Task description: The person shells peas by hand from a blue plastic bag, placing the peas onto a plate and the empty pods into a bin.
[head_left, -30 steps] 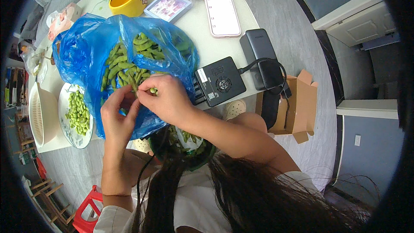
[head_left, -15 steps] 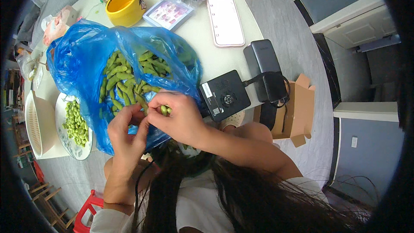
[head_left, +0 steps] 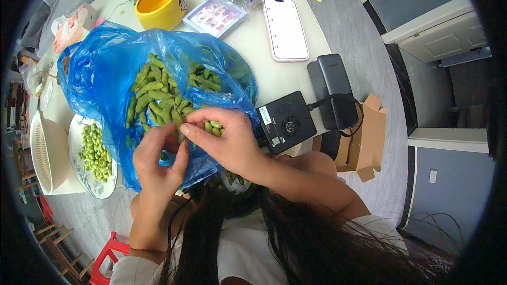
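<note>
A blue plastic bag (head_left: 95, 79) lies open on the white table (head_left: 264, 82), full of green soybean pods (head_left: 158, 92). My right hand (head_left: 224, 140) pinches a pod (head_left: 211, 126) at the bag's near edge. My left hand (head_left: 158, 163) meets it from the left, its fingertips closed on the same pod. A white plate (head_left: 108, 187) with several shelled green beans (head_left: 95, 153) sits left of the bag. A bowl (head_left: 237, 206) under my hands is mostly hidden by my hair.
A yellow mug (head_left: 158, 5), a card (head_left: 214, 16) and a phone (head_left: 285, 29) lie beyond the bag. Two black boxes (head_left: 288, 121) with a cable sit at the table's right edge. A white colander (head_left: 45, 153) stands far left; a cardboard box (head_left: 367, 137) and a red stool (head_left: 105, 258) are on the floor.
Both hands have stayed together at the bag's near edge, working a pod. The view has shifted slightly, so the bag and table sit lower in the picture.
</note>
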Motion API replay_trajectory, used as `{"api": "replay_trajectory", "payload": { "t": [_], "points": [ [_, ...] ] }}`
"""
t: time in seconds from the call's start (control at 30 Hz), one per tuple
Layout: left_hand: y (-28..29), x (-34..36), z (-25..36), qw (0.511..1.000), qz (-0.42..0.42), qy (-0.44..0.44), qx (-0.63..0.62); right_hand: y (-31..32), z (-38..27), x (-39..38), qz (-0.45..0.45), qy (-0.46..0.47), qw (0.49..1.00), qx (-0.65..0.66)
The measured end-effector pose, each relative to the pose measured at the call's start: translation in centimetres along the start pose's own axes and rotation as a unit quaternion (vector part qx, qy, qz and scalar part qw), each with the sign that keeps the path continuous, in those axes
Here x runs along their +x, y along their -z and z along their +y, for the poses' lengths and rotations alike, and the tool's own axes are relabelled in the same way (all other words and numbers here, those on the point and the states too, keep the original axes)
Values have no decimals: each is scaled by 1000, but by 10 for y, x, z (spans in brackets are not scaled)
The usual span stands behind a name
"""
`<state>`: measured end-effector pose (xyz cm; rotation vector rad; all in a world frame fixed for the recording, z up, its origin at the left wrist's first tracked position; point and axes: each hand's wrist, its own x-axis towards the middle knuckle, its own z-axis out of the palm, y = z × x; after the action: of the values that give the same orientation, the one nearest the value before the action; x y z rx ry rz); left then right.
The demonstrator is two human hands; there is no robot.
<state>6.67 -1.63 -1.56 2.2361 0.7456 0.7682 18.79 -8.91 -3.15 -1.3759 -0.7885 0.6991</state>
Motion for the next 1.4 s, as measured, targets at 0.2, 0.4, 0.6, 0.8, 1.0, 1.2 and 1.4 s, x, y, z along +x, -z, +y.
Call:
{"api": "replay_trajectory", "payload": {
  "t": [0.2,0.4,0.6,0.8,1.0,1.2,1.4],
  "points": [
    [2,4,-1,998,-7,-44,46,3,2,1,-38,-6,999,-13],
    [1,6,-3,997,-15,-25,65,2,4,5,-26,52,997,-47],
    [2,8,-6,994,-49,-29,89,3,8,5,-29,96,990,-100],
    [-1,12,-9,996,-41,-39,74,1,8,7,-22,98,990,-103],
    [0,13,-6,997,-35,-39,59,2,6,9,-29,87,993,-74],
    [0,8,-6,997,-27,-51,54,0,4,5,-15,70,995,-76],
    [5,-2,1,999,-27,31,-23,4,-9,-2,-15,50,997,-63]
  ]
}}
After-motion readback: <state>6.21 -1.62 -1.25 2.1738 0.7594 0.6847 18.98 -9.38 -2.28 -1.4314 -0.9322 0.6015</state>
